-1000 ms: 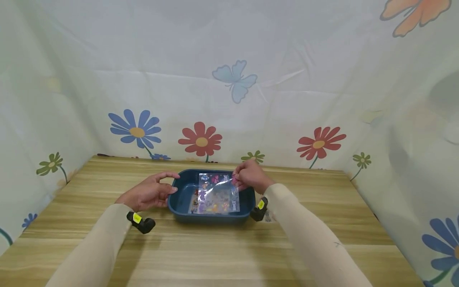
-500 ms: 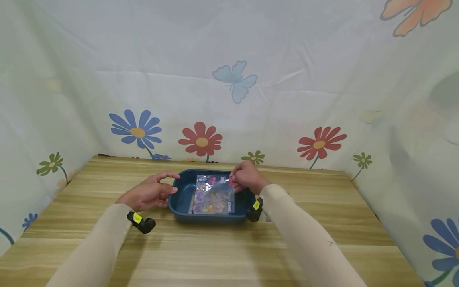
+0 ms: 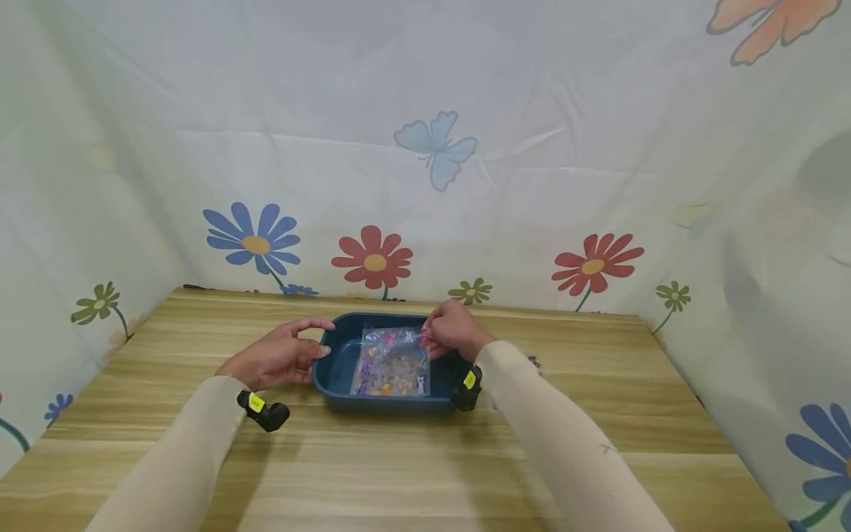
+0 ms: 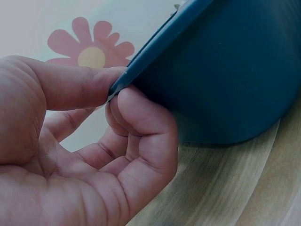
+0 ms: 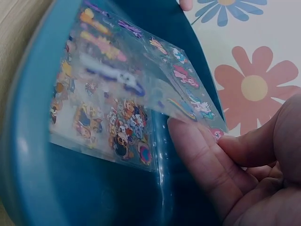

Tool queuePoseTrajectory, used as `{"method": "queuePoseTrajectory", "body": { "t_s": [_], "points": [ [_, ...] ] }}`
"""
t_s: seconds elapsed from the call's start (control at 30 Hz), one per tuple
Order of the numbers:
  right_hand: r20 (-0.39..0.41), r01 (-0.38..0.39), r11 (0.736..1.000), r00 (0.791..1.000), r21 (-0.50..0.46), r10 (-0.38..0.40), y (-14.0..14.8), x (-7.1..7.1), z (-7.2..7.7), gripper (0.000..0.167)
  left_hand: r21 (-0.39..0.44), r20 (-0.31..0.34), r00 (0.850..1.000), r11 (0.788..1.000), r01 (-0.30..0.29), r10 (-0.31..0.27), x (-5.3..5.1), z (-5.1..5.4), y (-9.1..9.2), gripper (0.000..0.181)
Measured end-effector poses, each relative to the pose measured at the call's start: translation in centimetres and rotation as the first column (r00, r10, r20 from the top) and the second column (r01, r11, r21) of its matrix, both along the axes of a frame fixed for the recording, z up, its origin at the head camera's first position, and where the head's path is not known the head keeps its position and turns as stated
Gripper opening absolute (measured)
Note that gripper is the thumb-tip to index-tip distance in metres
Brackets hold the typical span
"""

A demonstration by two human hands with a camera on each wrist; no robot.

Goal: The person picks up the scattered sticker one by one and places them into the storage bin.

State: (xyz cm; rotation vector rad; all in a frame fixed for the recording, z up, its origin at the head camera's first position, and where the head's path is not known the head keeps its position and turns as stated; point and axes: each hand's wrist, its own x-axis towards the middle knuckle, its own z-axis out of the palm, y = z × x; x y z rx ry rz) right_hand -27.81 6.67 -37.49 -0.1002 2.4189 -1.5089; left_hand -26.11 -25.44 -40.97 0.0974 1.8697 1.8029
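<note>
A dark blue plastic basin [image 3: 339, 369] stands on the table. My left hand [image 3: 282, 356] pinches its left rim between thumb and curled fingers; the left wrist view shows the thumb on top of the rim [image 4: 129, 77]. Inside the basin, my right hand [image 3: 455, 330] pinches one corner of a clear sticker sheet [image 3: 392, 362] printed with small colourful ponies. In the right wrist view this sheet [image 5: 181, 80] tilts above another sheet of cartoon stickers [image 5: 124, 134] lying in the basin. My right forearm covers part of the basin's right end.
The wood-grain table [image 3: 346, 473] runs to a white cloth backdrop [image 3: 319, 170] printed with flowers, which also rises at both sides. A small dark patterned item [image 3: 534, 360] lies on the table just beyond my right sleeve, mostly hidden.
My right hand has moved left and slightly down with the pony sticker sheet, which now lies lower and further left in the basin. The left hand and basin have stayed put.
</note>
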Motion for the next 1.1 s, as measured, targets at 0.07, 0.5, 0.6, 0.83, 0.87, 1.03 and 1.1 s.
{"method": "queuePoseTrajectory", "body": {
  "t_s": [0.07,0.5,0.6,0.83,0.87,1.03,1.1],
  "points": [
    [0.004,0.001,1.000,1.000,0.013,-0.001,-0.05,0.00,0.04,0.020,0.004,0.005,1.000,1.000,-0.004,0.004,0.02,0.02,0.00,0.061],
    [0.037,-0.038,0.998,0.999,0.040,0.037,-0.57,-0.15,-0.46,0.025,-0.008,0.006,1.000,1.000,-0.005,0.005,0.22,0.23,0.09,0.059],
    [0.046,-0.041,0.998,0.998,0.043,0.039,-0.60,-0.16,-0.51,0.025,-0.014,0.007,1.000,1.000,-0.007,0.007,0.22,0.28,0.16,0.059],
    [0.059,-0.040,0.998,0.998,0.041,0.037,-0.62,-0.17,-0.73,0.027,-0.016,0.003,1.000,1.000,-0.008,0.008,0.17,0.16,0.12,0.061],
    [0.060,-0.039,0.998,0.998,0.039,0.037,-0.62,-0.16,-0.73,0.027,-0.014,0.004,1.000,1.000,-0.010,0.010,0.17,0.14,0.11,0.061],
    [0.070,-0.043,0.998,0.997,0.036,0.041,-0.59,-0.04,-0.62,0.028,-0.005,0.007,1.000,1.000,-0.010,0.010,0.10,0.01,0.08,0.061],
    [0.076,-0.047,0.998,0.996,0.041,0.044,-0.62,-0.02,-0.61,0.028,-0.004,0.008,1.000,1.000,-0.009,0.009,0.12,0.03,0.08,0.061]
  ]
}}
